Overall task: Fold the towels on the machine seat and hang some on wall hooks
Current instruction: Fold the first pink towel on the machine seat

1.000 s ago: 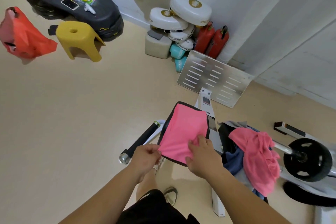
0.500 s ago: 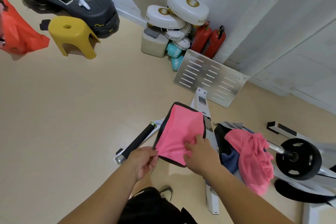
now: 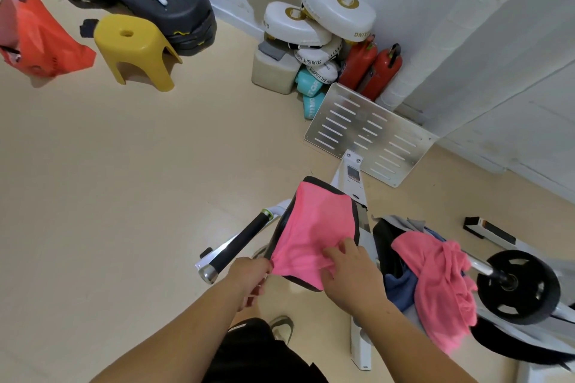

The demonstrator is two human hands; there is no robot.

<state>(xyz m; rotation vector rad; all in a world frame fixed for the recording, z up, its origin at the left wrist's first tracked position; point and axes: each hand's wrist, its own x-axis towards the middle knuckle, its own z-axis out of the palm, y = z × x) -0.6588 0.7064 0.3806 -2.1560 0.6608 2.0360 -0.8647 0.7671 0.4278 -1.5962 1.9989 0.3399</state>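
Pink towel (image 3: 314,233) over seat (image 3: 355,221) (near edge bunched), pinched by left hand (image 3: 249,277), right hand (image 3: 354,277).

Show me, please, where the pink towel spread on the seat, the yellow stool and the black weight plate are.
pink towel (image 3: 314,236): head view, middle of the spread cloth.
yellow stool (image 3: 138,44): head view, top surface beside its hole.
weight plate (image 3: 520,288): head view, disc face near the hub.
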